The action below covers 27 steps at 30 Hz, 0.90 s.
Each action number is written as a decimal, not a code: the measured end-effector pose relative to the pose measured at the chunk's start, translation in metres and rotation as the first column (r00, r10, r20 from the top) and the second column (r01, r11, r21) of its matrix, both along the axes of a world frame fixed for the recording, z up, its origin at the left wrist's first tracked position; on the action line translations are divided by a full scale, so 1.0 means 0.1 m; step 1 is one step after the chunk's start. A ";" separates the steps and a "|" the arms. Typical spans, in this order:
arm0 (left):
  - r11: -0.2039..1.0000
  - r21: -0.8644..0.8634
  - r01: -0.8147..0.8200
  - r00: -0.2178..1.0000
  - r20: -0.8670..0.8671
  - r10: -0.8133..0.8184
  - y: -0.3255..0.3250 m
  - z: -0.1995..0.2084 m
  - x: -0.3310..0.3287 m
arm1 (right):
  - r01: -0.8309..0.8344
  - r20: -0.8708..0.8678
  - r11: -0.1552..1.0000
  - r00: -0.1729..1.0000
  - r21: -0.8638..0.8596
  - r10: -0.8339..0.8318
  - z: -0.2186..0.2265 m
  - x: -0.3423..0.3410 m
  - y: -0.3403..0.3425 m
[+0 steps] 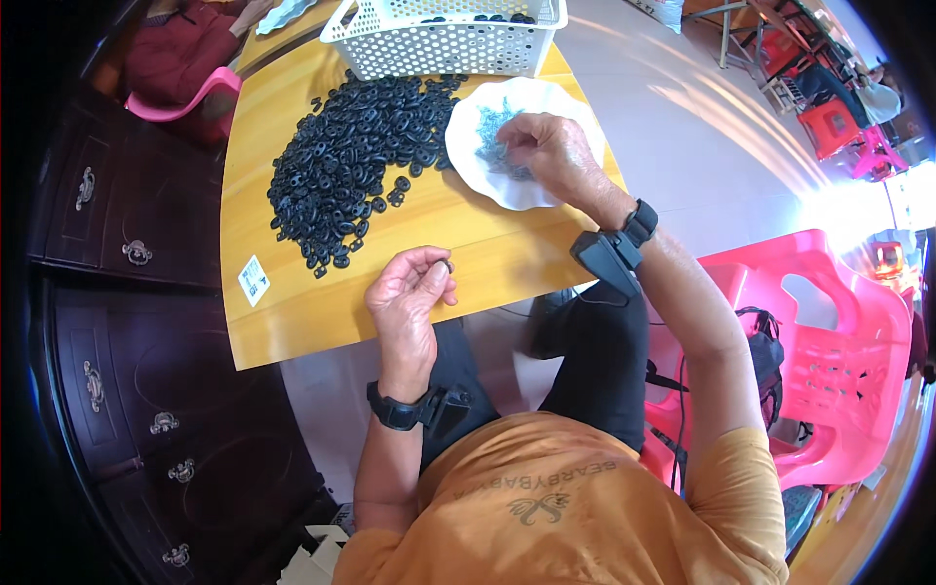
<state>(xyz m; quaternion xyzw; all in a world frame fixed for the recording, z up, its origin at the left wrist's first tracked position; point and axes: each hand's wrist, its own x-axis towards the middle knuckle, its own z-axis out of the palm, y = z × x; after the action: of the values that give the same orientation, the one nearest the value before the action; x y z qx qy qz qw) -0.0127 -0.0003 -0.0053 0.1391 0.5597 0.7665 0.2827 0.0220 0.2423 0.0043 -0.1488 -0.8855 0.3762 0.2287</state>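
Note:
My left hand is above the table's near edge, thumb and fingers closed in a pinch. A bit of a small black part shows between the fingertips; the rest is hidden. My right hand reaches over a white wavy-rimmed plate, its fingers bent together at a heap of thin grey-blue metal pieces. Whether a piece is between those fingers is hidden. Left of the plate lies a broad pile of small black oval parts with holes.
A white perforated basket with black parts in it stands at the table's far edge. A white label sits on the wooden table. Pink plastic chair at right, dark cabinets at left. Another person sits far left.

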 end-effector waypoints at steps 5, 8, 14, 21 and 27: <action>0.999 -0.051 -0.006 1.000 0.006 0.006 0.07 0.07 0.06 | 0.039 -0.014 0.987 0.999 -0.155 -0.042 -0.02 0.07 -0.03; 0.991 -0.136 -0.010 0.994 -0.109 -0.005 0.18 0.15 0.05 | 0.051 -0.003 0.966 0.999 -0.252 -0.053 -0.01 0.11 -0.04; 0.951 -0.245 -0.189 0.636 -0.769 -0.072 0.73 0.19 -0.19 | 0.022 0.045 0.949 0.999 -0.315 -0.008 0.12 0.20 -0.10; 0.935 -0.256 -0.246 0.339 -0.926 -0.164 1.00 0.16 -0.21 | -0.021 0.026 0.982 0.999 -0.189 0.027 0.20 0.25 -0.15; 0.926 -0.278 -0.254 0.273 -0.939 -0.207 1.08 0.09 -0.28 | -0.068 0.005 0.989 0.998 -0.135 0.069 0.12 0.24 -0.14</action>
<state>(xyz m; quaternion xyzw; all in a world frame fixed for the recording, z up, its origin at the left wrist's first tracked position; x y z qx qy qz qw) -0.0409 0.1074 0.0037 0.5070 0.7528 0.4069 -0.1035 0.0458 0.2278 0.0160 -0.1353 -0.8638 0.4419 0.2008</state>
